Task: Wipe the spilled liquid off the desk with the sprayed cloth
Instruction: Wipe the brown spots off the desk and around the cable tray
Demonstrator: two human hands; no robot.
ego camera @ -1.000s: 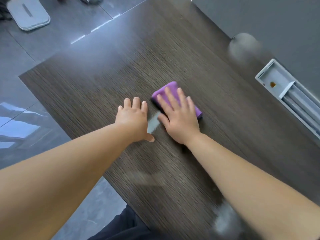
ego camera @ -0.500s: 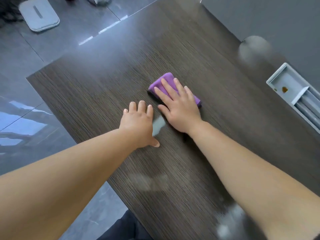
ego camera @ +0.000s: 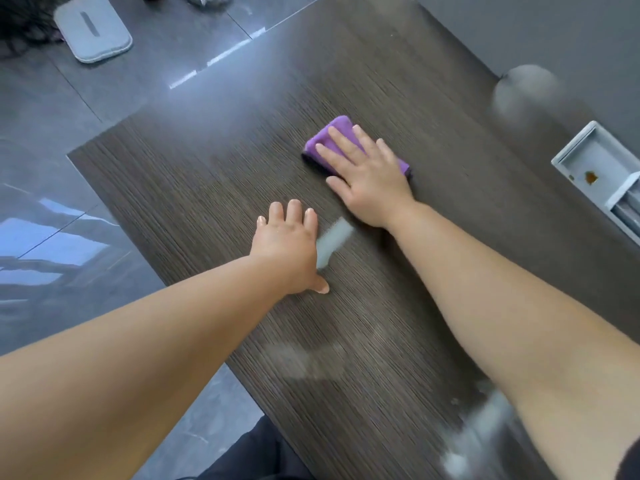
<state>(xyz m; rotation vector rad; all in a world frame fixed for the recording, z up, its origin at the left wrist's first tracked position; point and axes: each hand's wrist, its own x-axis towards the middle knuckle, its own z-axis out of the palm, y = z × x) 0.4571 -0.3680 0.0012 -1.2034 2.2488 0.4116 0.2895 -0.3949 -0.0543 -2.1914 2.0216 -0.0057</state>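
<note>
right hand (ego camera: 369, 183) flat, fingers spread, pressing purple cloth (ego camera: 330, 138) on tabletop (ego camera: 207, 168); left hand (ego camera: 289, 251) flat, empty, beside wet streak (ego camera: 332, 242).

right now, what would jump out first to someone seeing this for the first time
The purple cloth stands out, bright against the dark wood desk, with the right hand pressed flat on it near the desk's middle. The left hand lies flat on the desk nearer the person. Between the hands shines a pale wet streak.
</note>
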